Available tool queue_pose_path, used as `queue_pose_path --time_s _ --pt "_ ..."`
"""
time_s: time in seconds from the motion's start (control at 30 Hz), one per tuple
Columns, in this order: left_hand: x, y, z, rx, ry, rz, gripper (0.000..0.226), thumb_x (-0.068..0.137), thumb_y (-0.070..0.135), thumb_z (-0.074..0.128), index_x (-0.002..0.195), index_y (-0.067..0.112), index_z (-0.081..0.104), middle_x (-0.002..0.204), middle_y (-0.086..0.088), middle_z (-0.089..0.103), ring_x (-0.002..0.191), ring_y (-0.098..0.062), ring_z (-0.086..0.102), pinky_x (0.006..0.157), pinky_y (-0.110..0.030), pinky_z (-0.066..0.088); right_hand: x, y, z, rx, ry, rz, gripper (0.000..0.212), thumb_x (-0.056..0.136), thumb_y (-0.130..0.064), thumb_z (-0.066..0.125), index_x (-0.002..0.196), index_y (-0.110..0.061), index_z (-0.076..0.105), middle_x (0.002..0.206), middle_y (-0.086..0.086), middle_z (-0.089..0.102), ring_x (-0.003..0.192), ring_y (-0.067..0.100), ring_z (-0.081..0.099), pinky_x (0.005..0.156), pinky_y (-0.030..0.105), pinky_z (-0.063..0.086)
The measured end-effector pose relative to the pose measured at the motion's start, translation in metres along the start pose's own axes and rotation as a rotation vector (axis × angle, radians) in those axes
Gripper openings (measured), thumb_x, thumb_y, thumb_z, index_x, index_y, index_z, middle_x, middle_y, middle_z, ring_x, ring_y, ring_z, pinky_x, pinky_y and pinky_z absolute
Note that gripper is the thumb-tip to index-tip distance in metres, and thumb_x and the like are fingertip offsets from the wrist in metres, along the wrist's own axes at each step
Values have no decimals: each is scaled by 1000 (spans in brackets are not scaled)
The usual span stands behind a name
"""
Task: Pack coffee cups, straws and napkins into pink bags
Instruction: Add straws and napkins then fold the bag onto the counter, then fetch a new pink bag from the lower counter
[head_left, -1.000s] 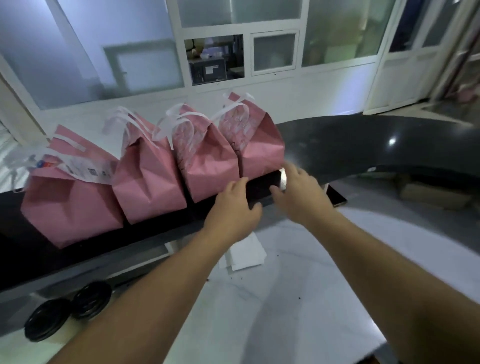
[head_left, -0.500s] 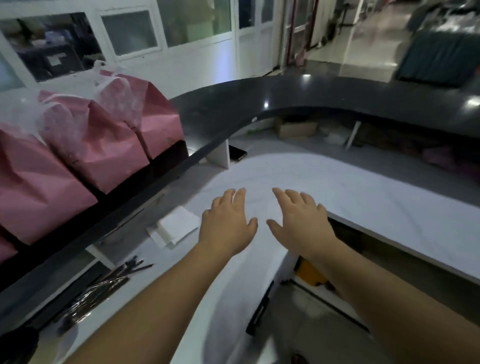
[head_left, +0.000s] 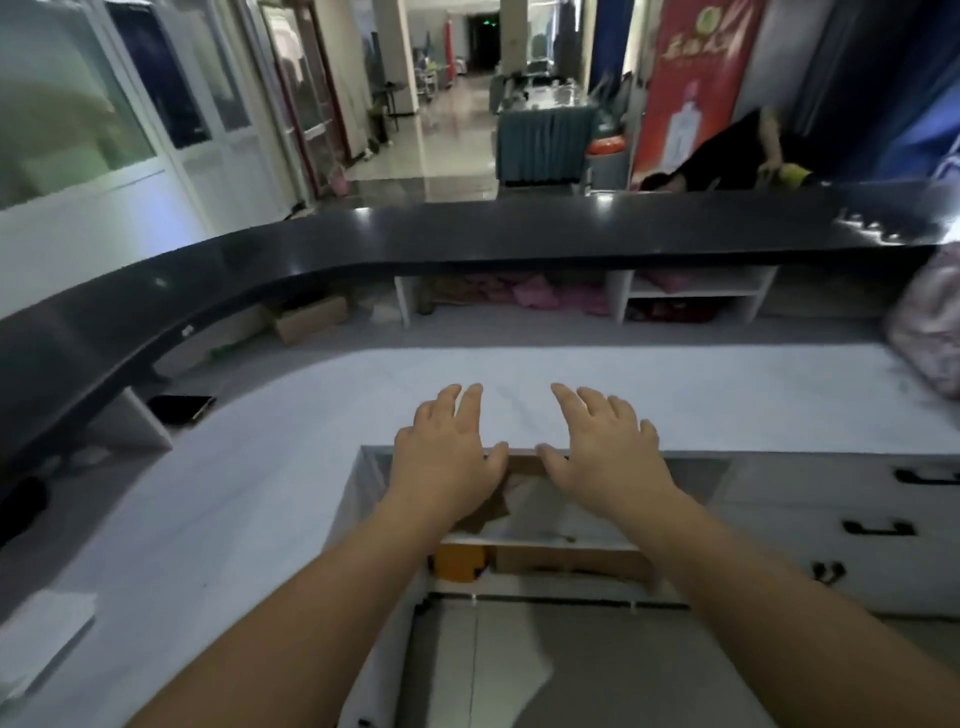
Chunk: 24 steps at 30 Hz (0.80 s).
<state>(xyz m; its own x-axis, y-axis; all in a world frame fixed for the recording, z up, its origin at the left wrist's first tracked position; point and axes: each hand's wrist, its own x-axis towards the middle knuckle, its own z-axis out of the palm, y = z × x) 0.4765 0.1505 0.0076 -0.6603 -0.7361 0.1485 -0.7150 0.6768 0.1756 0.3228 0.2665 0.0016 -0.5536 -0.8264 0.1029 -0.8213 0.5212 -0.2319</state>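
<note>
Pale marble-patterned counter (head_left: 291, 467) fills the middle of the view as we hold both hands out flat above its near edge, at the gap where the cupboard front opens below. Our left hand (head_left: 449, 457) and right hand (head_left: 605, 454) hang side by side, fingers straight and a little spread; each grip is released and holds nothing. Whether the palms touch the counter edge we cannot tell.

None of the task's own goods lie under the hands. No coffee cup or straw shows anywhere. Above and beyond the counter runs a curved black ledge (head_left: 467, 234), and in the open shelves (head_left: 691, 291) beneath it sit soft pink heaps that may be spare bags, though they are too dim to name. At the counter's far right end a pale pink patterned bundle (head_left: 930, 332) pokes into view. At its far left end lies a dark flat phone-like slab (head_left: 179, 408), and at the near left corner a white folded sheet (head_left: 47, 618), perhaps napkins.

We judge this a between-steps moment: empty hands, seeking fresh supplies. The next move likely calls for reaching to the pink stock under the ledge or to that bundle on the right, and taking a fresh bag.
</note>
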Motion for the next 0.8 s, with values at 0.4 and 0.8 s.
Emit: queue_pose_path --time_s 0.4,0.8 --pt "85 303 69 -129 -73 278 79 98 59 49 164 26 20 170 1 25 151 -27 32 112 -51 42 -22 299 -85 32 89 384 69 99 -56 45 158 -31 19 160 3 34 137 32 39 108 53 40" --pt "201 492 140 -225 -181 495 76 100 56 49 163 26 21 167 5 28 146 -25 36 108 -44 42 35 493 -121 41 183 663 68 98 -53 48 156 -27 26 148 6 45 128 34 45 97 51 44"
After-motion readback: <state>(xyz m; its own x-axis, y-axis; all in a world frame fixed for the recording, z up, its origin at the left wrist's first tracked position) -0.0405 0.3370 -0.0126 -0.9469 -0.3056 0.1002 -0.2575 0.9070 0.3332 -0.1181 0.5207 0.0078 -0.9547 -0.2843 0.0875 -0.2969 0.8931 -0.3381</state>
